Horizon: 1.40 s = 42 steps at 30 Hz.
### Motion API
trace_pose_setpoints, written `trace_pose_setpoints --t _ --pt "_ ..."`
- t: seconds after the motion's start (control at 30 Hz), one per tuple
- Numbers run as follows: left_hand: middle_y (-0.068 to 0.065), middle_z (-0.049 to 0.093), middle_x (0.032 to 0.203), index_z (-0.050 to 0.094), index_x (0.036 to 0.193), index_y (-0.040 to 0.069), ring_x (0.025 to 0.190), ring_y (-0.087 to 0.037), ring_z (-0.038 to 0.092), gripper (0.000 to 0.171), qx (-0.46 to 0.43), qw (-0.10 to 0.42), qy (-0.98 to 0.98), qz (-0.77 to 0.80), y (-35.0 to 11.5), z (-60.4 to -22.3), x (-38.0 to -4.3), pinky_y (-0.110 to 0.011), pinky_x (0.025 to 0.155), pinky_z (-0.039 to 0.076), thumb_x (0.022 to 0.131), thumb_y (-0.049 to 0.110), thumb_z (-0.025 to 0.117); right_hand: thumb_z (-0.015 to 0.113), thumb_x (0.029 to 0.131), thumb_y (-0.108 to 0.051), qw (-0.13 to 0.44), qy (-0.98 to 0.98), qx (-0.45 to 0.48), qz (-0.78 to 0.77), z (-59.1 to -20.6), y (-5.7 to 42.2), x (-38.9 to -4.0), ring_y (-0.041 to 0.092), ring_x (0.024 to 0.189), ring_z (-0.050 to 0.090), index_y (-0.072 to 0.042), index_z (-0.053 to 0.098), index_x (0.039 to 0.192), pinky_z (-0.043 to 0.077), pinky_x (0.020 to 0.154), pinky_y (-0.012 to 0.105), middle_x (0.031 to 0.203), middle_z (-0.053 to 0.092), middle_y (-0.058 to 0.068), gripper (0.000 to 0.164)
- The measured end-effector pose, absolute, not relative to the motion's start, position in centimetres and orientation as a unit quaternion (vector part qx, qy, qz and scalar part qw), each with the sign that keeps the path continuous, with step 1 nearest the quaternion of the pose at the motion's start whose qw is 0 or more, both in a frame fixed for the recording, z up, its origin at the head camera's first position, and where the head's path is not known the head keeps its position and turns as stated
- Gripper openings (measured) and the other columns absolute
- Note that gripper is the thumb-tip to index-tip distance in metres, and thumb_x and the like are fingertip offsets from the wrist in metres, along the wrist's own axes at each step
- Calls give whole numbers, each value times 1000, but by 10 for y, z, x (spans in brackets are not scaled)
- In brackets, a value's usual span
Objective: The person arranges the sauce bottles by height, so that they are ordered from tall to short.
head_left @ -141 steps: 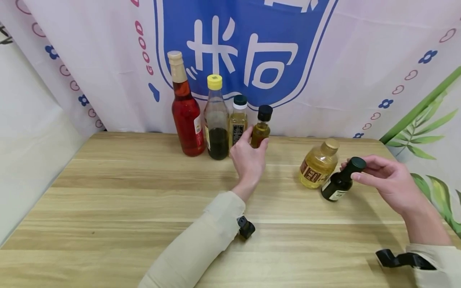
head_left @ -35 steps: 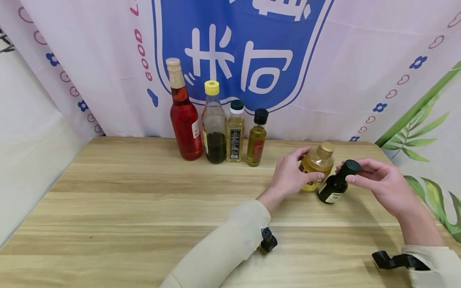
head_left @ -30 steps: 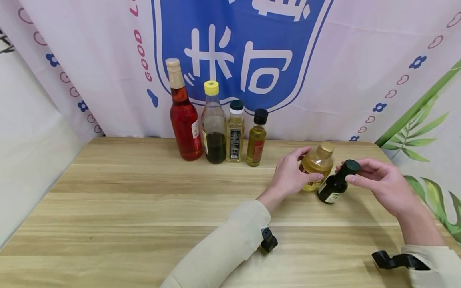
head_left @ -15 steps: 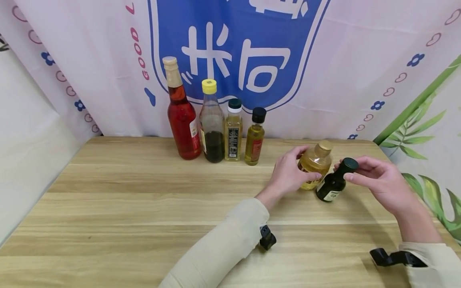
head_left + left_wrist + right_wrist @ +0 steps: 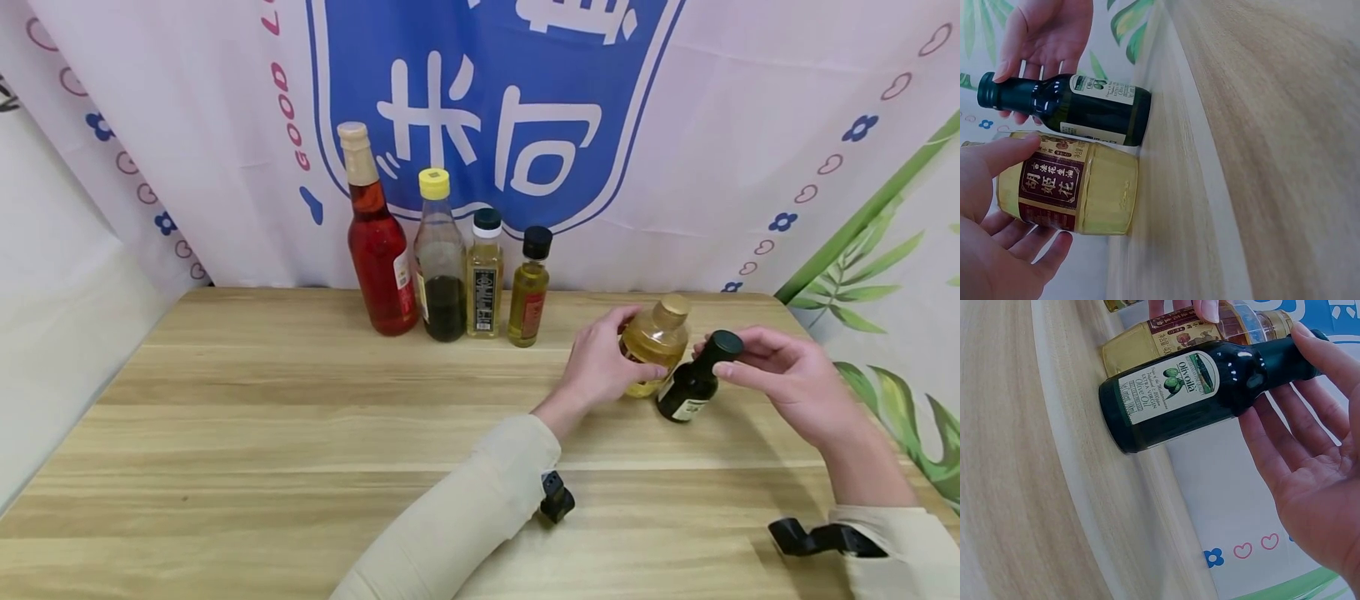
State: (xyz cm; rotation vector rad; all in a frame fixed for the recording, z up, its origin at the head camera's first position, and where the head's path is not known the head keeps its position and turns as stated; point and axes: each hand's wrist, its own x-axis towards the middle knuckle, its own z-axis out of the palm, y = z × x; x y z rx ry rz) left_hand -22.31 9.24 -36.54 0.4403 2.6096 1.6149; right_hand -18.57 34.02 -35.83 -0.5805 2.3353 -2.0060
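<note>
My left hand [image 5: 598,360] holds a squat bottle of yellow cooking oil [image 5: 654,337] with a gold cap, thumb in front and fingers behind. In the left wrist view, the cooking oil bottle's dark red label [image 5: 1050,181] faces the camera. My right hand [image 5: 798,379] pinches the neck of a dark green olive oil bottle [image 5: 688,392], whose "Olive Oil" label [image 5: 1169,387] shows in the right wrist view. The two bottles stand side by side on the table, very close or touching; the olive oil is nearer me. Some fingertips of both hands are hidden behind the bottles.
Along the table's back edge stand a tall red bottle [image 5: 382,267], a yellow-capped bottle of dark liquid [image 5: 444,308], a square pale oil bottle [image 5: 484,292] and a small black-capped oil bottle [image 5: 529,304]. Behind them hangs a printed curtain [image 5: 255,167]. The wooden table [image 5: 262,467] extends toward me.
Since the earliest frame, my left hand has left the small black-capped oil bottle and moved right to the yellow oil bottle. My right hand keeps the olive oil. Over the last second, both hands stay put.
</note>
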Motion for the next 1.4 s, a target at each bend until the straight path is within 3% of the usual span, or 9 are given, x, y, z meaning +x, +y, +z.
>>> trace_pose_setpoints --t 0.43,0.83,1.1,1.4 --pt "2 69 142 59 148 20 130 -18 66 82 118 -18 853 508 94 -370 -223 -30 110 53 77 24 98 63 98 15 8 748 -188 -636 -359 338 -187 8 112 76 3 69 122 62 90 18 120 81 2 28" --pt "4 74 134 63 143 22 120 -16 70 78 62 -71 857 507 90 -369 -225 -31 99 55 75 33 99 62 97 16 6 744 -193 -640 -357 335 -189 8 114 76 8 66 122 62 91 18 119 82 2 26" --pt "0 71 140 61 147 22 128 -24 68 79 32 -110 849 516 86 -367 -230 -42 106 55 77 31 96 61 97 17 7 736 -202 -647 -356 336 -188 10 115 76 11 65 121 62 92 19 119 81 4 25" --pt "0 71 135 61 147 22 123 -25 69 77 -17 -144 831 538 90 -365 -234 -45 105 55 78 28 95 61 97 17 4 736 -197 -648 -357 338 -185 10 115 76 11 65 121 61 92 18 119 81 4 25"
